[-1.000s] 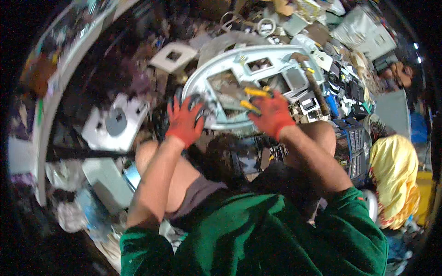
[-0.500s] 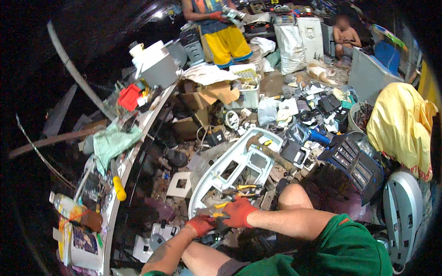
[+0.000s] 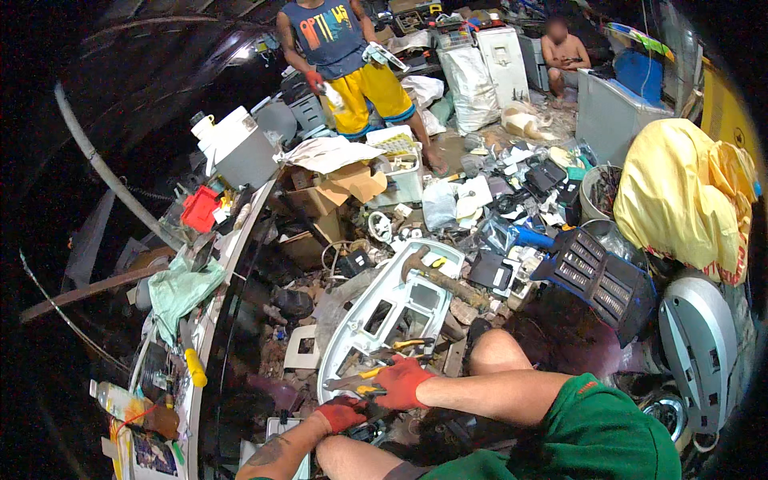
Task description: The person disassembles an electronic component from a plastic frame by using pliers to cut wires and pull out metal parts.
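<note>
My right hand [image 3: 402, 383], in a red glove, is closed around yellow-handled pliers [image 3: 370, 374], whose metal jaws point left toward my left hand. Close by and lower, my left hand [image 3: 342, 413], also gloved in red, has its fingers curled; whatever they grip is dark and too small to make out. Just beyond both hands lies a long white plastic casing [image 3: 334, 349] with square cutouts. Another yellow-handled tool [image 3: 411, 343] rests on its near end. Across its far end lies a hammer [image 3: 448, 286] with a worn handle.
A bit case [image 3: 590, 272] lies unfolded at right, near a yellow sack [image 3: 680, 200] and a grey-white curved cover [image 3: 699, 352]. Mixed scrap [image 3: 520, 192] covers the ground ahead. A cluttered ledge [image 3: 210, 336] runs along the left. A co-worker [image 3: 344, 64] stands beyond; another person [image 3: 564, 60] sits.
My view has shifted, moving most of the scene leftward. The pliers remain in my right hand beside my left. The standing co-worker's hands have separated, with a white thing in each.
</note>
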Available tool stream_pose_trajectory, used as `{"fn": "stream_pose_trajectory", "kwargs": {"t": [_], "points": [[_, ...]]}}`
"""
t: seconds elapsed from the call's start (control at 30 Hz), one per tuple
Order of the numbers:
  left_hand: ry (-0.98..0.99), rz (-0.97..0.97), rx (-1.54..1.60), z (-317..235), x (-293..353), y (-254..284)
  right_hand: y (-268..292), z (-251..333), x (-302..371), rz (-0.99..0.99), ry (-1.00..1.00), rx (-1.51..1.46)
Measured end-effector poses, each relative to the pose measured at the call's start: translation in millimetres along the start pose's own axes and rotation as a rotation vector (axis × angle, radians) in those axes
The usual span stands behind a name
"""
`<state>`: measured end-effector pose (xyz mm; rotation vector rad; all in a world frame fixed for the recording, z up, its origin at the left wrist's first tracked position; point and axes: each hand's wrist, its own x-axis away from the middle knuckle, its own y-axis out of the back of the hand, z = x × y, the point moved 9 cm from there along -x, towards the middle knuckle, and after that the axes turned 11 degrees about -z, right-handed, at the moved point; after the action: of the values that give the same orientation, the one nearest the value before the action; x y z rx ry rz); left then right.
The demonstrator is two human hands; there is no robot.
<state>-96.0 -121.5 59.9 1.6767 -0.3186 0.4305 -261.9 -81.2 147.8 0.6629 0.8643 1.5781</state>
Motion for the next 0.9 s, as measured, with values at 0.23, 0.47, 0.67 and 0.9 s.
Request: {"fn": "stream_pose_trajectory", "kwargs": {"t": [0.23,0.47,0.67,0.9], "points": [[-0.144,-0.028,-0.163,10.6,-2.9,-27.3,12.6,16.3,0.7,0.014,0.027,-0.062],[-0.193,-0.072,0.005,8.1,1.2,-19.2,17.4,18.9,-2.8,0.035,-0.002,-0.091],[-0.07,0.035,0.267,18.8,-12.3,-21.2,3.4,10.7,-12.5,-0.016,0.043,-0.123],[-0.128,-0.016,0.146,12.0,-15.0,-20.9,23.3,15.6,-4.9,-0.003,-0.014,-0.106]]}}
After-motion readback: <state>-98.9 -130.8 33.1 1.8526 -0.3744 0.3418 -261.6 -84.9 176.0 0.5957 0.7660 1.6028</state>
